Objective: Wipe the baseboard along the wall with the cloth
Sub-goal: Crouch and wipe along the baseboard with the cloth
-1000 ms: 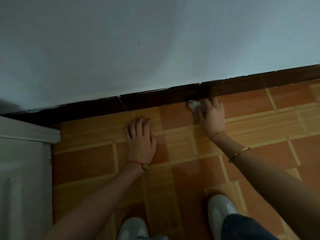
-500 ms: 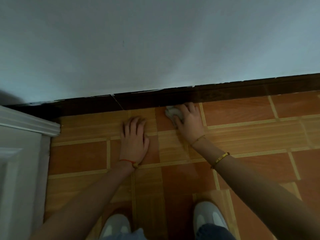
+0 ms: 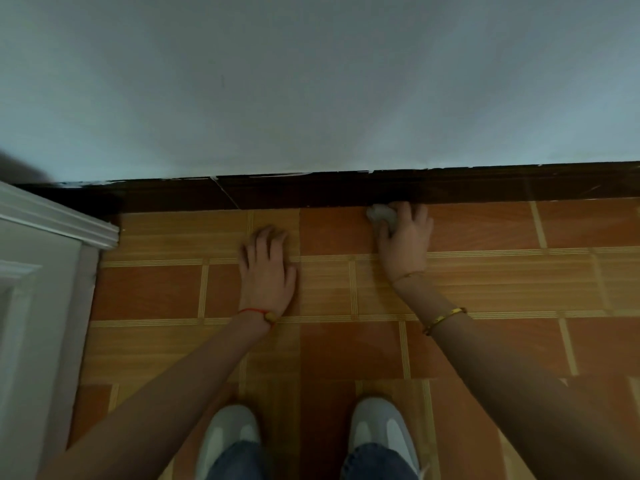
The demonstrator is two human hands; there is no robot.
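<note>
Gripping soft, light cloth (image 3: 382, 215) bunched in right hand (image 3: 405, 242), right of centre; left hand (image 3: 268, 271) is laid flat, holding nothing.

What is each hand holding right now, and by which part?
The right hand grips the bunched cloth around its near side, against the baseboard. The left hand holds nothing, lying flat on the floor.

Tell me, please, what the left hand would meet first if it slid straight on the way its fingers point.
Probably the dark baseboard: the left hand lies flat on the floor tiles, fingers toward the wall, with only bare tile between.
</note>
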